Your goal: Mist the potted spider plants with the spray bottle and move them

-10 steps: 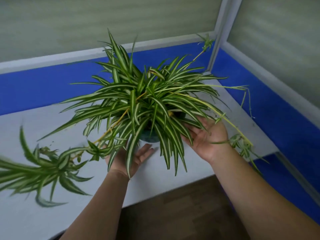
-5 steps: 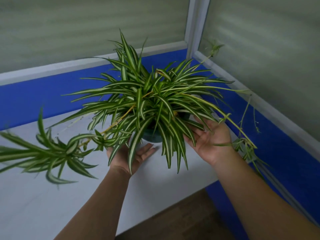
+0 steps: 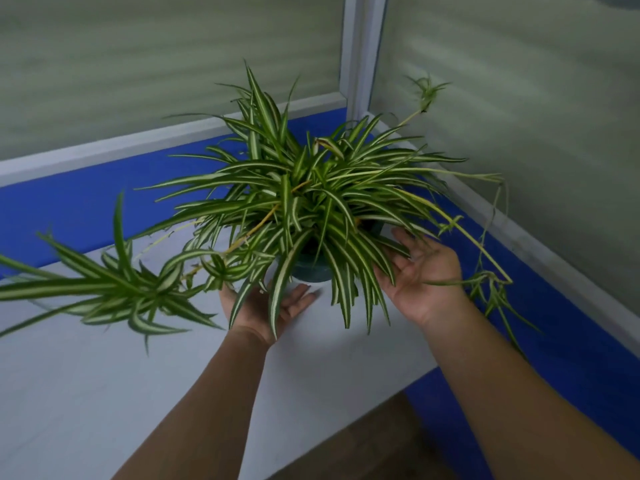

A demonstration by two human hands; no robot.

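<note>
Item: spider plant [image 3: 304,199], one, potted. Long arching leaves, green with pale stripes, spread in all directions from the centre. Sits slightly above the middle of the view, over the far corner of a white desk [image 3: 104,393].

Pot [image 3: 310,266]: dark green, round, mostly hidden under the foliage; only its near side shows at 6 o'clock of the leaf crown. Whether its base rests on the desk or is lifted cannot be told.

Runners: one yellowish stalk trails toward 8 o'clock and ends in a large plantlet [image 3: 121,289] hanging over the desk at the left. A second stalk rises toward 1 o'clock with a small plantlet [image 3: 427,90] near the window. A third bends toward 4 o'clock, carrying a drooping plantlet [image 3: 490,284] just past the right wrist.

Left hand [image 3: 265,306]: at 7 o'clock of the pot, palm up, fingers spread loose beneath the leaves, near the pot base; contact with the pot is hidden.

Right hand [image 3: 420,271]: at 4 o'clock of the pot, palm open and facing the plant, fingers extended under the leaves, not closed round anything visible.

Surroundings: blue partition panel [image 3: 86,202] at 10 o'clock behind the desk, another at 4 o'clock; frosted window panes [image 3: 156,64] above, joined at a white corner post [image 3: 360,57] at 12 o'clock. Brown floor [image 3: 381,452] at 6 o'clock.
</note>
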